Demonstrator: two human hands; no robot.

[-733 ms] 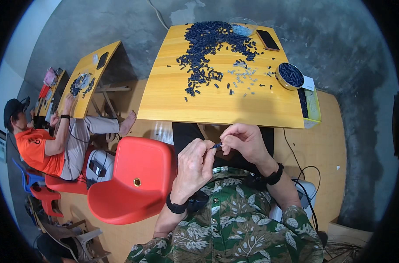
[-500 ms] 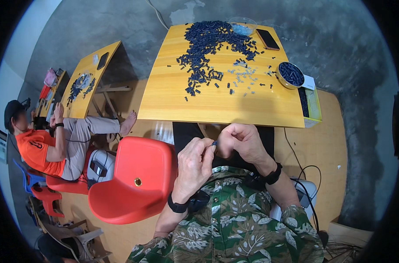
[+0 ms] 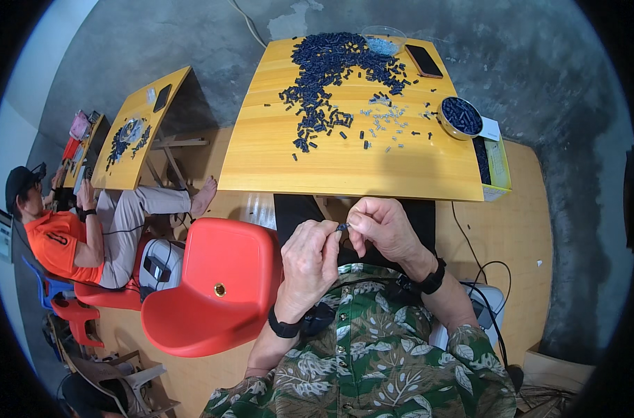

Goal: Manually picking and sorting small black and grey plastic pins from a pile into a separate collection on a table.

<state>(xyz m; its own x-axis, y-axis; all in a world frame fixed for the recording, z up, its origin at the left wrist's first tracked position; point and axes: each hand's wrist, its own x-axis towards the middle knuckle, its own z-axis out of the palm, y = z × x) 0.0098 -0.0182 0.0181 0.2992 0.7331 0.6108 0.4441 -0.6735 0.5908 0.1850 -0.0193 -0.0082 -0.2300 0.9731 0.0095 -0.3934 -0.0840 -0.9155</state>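
Dark small part (image 3: 342,226) between both hands' fingertips (image 3: 331,230)

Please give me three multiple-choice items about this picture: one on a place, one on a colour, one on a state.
1. Where does the round bowl of dark pieces stand?
A. right side of the yellow table
B. on the red chair
C. on the floor

2. What colour is the empty chair beside the person?
A. blue
B. red
C. green

3. How is the small dark piece held?
A. lying loose on the table
B. in one fist
C. pinched between the fingertips of the left hand and the right hand

Answers: 1 A, it stands near the table's right edge; 2 B, its seat is red; 3 C, both hands meet on it.
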